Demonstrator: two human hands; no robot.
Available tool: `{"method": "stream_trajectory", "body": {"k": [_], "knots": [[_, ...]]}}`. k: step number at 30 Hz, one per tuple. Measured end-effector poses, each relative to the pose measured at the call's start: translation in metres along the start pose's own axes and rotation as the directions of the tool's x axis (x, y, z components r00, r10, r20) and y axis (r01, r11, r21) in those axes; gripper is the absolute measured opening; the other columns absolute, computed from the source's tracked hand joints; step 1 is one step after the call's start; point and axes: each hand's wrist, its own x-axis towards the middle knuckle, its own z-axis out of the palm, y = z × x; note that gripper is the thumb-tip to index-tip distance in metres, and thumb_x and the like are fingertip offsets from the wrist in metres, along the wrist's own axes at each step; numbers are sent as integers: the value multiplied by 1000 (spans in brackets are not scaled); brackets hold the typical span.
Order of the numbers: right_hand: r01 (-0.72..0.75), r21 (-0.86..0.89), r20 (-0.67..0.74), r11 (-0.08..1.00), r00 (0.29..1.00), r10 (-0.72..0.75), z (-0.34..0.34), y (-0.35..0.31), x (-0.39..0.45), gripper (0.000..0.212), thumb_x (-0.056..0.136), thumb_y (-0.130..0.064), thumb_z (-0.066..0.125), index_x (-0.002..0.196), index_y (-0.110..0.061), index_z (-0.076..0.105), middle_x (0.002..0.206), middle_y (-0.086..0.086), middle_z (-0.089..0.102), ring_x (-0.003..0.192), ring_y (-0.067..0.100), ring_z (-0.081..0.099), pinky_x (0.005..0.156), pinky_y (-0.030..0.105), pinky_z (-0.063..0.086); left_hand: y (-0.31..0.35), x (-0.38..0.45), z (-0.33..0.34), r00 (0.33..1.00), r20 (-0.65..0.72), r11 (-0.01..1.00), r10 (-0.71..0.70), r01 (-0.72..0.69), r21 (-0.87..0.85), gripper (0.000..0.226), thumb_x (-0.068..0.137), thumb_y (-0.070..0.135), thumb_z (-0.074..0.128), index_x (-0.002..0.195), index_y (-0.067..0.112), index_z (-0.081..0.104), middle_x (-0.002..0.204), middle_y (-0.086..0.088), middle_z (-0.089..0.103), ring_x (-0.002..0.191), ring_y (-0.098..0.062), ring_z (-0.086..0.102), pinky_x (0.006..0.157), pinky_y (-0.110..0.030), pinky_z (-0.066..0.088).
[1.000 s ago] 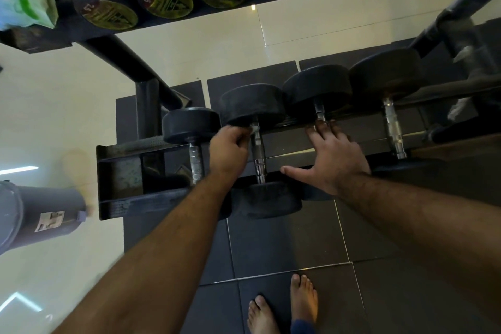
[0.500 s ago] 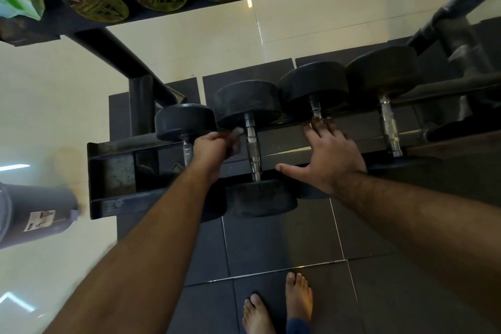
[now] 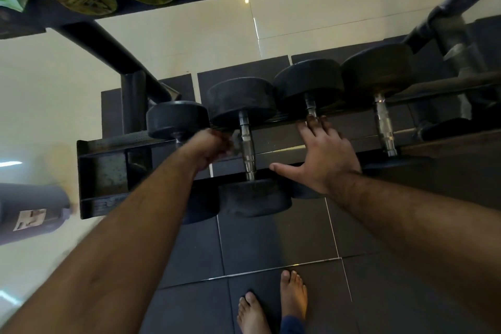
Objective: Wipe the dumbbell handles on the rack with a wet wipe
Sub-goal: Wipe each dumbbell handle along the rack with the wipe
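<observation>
While the right hand (image 3: 322,154) rests flat, fingers spread, on the black metal dumbbell rack (image 3: 108,168), the blurred left hand (image 3: 211,148) sits beside a knurled chrome dumbbell handle (image 3: 248,149); its grip cannot be told.

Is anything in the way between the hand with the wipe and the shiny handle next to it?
Nothing visible. The left hand is blurred, with a bit of pale wet wipe at its fingers, right beside the bare dumbbell handle. The right hand rests flat on the next dumbbell over.
</observation>
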Motion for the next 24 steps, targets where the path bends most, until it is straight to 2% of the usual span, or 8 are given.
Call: {"method": "stream_trajectory", "body": {"k": [3,5,7,10,12,15,20,24], "knots": [[2,2,8,1000,1000,-2,0,0,0,132,66,-112,27,167,-26,31,177,4,24,161,30,24,120,52,41,-14,2,22,987,155,972,36,2,-236,34,99,-16,47,113,3,71,105,-12,78,94,-19,76,80,-29,63],[0,-2,6,1000,1000,0,-1,0,0,132,65,-112,28,167,-27,31,177,4,25,161,31,24,119,52,41,-23,-1,24,947,316,979,-54,113,-171,36,101,-14,45,117,5,71,109,-10,78,99,-18,76,84,-26,63],[0,-7,7,1000,1000,0,-1,0,1,133,65,-111,29,167,-27,31,177,4,24,162,31,23,120,53,41,-23,-1,13,880,434,979,-196,199,39,30,101,-13,49,111,4,71,105,-10,76,90,-15,76,85,-26,63],[0,2,21,1000,1000,0,-1,-1,0,135,64,-112,29,168,-26,28,178,4,22,163,31,21,122,53,39,-9,2,-12,869,387,938,-308,211,273,23,97,-15,57,101,4,69,92,-9,73,77,-12,74,74,-26,64],[-1,14,21,1000,1000,0,-1,0,0,136,63,-112,28,168,-26,28,178,4,21,163,31,21,122,54,39,1,5,-15,930,295,972,-218,182,146,28,97,-16,54,99,8,68,91,-7,73,76,-12,74,67,-25,63],[-4,16,19,1000,1000,4,-2,-1,-1,135,63,-111,28,168,-26,28,178,3,20,163,30,20,122,54,38,1,4,5,962,258,978,-88,133,-163,38,98,-19,43,108,9,67,102,-9,75,89,-16,75,74,-27,64],[-7,8,13,1000,1000,7,-1,0,-1,134,64,-111,27,167,-25,29,177,4,23,162,30,21,122,54,39,-14,-2,18,829,471,953,-301,250,168,47,98,-22,35,119,4,68,115,-9,75,102,-15,74,90,-26,61],[1,2,2,1000,1000,-1,-2,0,-2,133,64,-111,29,166,-24,31,176,5,27,161,31,24,120,53,41,-4,3,17,841,418,936,-344,273,221,38,97,-22,43,124,-7,64,117,-15,73,98,-20,74,89,-31,61]]}}
